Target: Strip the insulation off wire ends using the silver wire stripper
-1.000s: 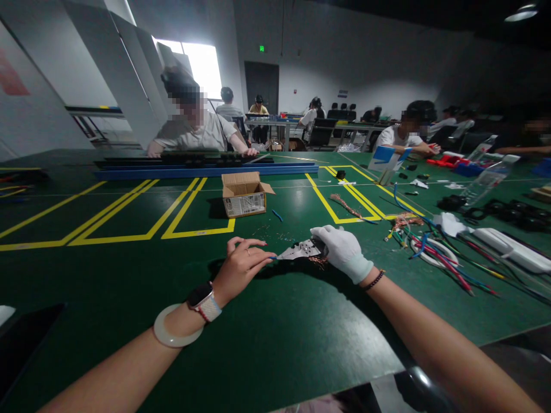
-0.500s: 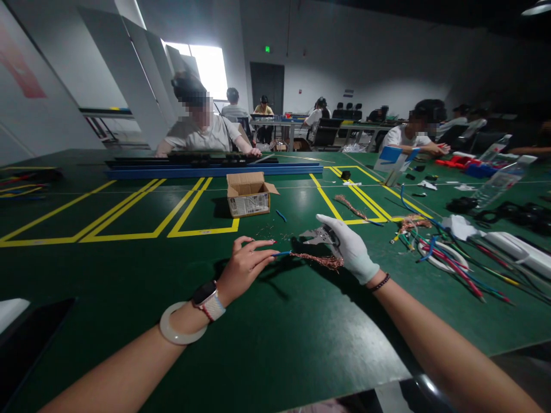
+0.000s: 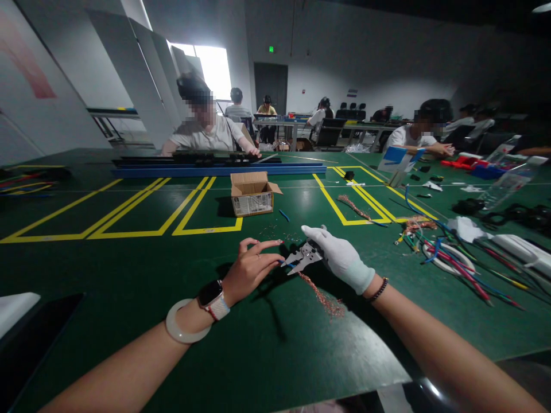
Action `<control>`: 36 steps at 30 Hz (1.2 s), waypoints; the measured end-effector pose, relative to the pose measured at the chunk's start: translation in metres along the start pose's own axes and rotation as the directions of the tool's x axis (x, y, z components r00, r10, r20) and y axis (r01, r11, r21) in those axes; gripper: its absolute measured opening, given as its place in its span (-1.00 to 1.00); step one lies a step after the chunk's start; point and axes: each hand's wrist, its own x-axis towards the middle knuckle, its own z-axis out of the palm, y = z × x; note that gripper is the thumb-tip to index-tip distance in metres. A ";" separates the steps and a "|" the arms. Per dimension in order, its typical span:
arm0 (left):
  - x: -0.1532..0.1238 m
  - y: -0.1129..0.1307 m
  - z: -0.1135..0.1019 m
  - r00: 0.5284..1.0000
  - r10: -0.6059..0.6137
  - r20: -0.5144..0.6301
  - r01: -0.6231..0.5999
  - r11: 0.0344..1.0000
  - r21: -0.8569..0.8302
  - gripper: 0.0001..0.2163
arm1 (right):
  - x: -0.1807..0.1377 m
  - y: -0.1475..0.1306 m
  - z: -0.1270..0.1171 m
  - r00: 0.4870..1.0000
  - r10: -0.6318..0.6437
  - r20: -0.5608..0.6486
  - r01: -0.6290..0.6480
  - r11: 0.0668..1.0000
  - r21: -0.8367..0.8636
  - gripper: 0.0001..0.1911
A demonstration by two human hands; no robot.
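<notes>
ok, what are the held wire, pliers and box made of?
Wire: reddish bare strands, likely copper by colour; blue jacket probably plastic, finish unclear. Pliers: pale grey, smooth, likely metal, alloy unclear. Box: matte brown, likely cardboard, given its folding flap.

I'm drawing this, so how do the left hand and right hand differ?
The left hand is ungloved; the right hand wears a white glove. The left hand pinches a blue wire; the right hand grips pliers. Both are over the green table.
</notes>
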 end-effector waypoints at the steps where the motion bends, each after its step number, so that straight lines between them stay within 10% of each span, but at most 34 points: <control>1: 0.000 0.000 0.000 1.000 -0.003 -0.001 0.003 1.000 0.004 -0.80 | 0.001 -0.001 0.000 1.000 0.017 0.024 -0.016 0.999 -0.051 -0.31; 11: -0.001 0.001 -0.001 0.997 0.074 -0.017 -0.073 0.997 0.015 -0.80 | 0.004 -0.014 -0.009 0.984 0.077 0.159 -0.025 0.951 -0.307 -0.69; 18: -0.001 0.001 0.000 0.995 0.074 -0.064 -0.072 0.997 0.034 -0.84 | 0.000 -0.001 -0.006 0.970 0.215 -0.115 -0.227 0.968 -0.103 -0.78; 31: 0.009 -0.006 0.007 0.921 -0.386 -0.054 0.371 0.911 -0.182 -0.92 | -0.005 0.040 -0.011 0.878 0.235 -0.417 -0.262 0.965 -0.009 -0.50; 36: 0.009 -0.006 0.008 0.899 -0.432 -0.077 0.401 0.880 -0.254 -0.89 | -0.001 0.041 -0.009 0.770 0.427 -0.474 -0.282 0.895 0.347 -0.58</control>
